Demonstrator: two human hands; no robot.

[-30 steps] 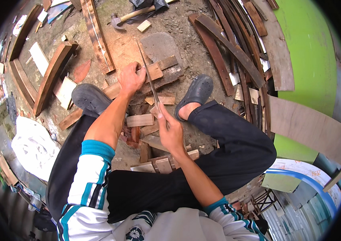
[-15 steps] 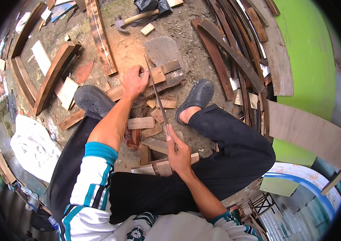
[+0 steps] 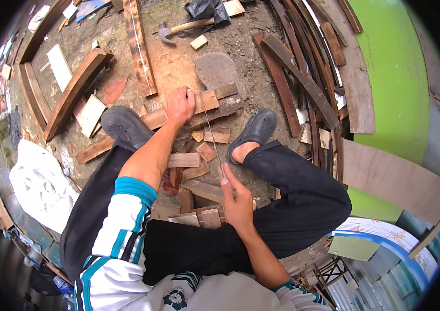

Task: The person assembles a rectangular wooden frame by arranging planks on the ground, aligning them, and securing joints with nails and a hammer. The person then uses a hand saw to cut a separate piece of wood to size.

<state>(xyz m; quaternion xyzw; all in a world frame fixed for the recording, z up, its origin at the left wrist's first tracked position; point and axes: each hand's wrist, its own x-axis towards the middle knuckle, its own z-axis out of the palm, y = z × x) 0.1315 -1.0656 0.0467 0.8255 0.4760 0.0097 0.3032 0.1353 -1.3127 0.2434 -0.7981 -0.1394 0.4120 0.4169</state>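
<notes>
the right grip (image 3: 237,202) is clamped on the back end of the saw (image 3: 211,132), a thin, narrow metal blade tapering away from the fist. the left grip (image 3: 179,106) is clamped down on the plank (image 3: 155,120), knuckles up, just beside the blade. that plank is pale, straight-grained and square-edged, lying aslant, and the saw crosses it near its right end. a dark rubber clog with round holes, the left shoe (image 3: 125,126), rests over it; the right shoe (image 3: 257,129) sits apart on gritty ground (image 3: 253,78). by the knees i see blocky offcuts (image 3: 183,159), some pale, some reddish. beyond the plank there's a flat grey stone (image 3: 217,71), a patch of fine orange sawdust (image 3: 174,65), and a hammer (image 3: 193,25) with a wooden handle against crinkled black plastic (image 3: 205,9). over to the right, long dark boards (image 3: 300,78) lie heaped beside a smooth green panel (image 3: 393,78); at left slumps a creased white cloth (image 3: 38,181).
</notes>
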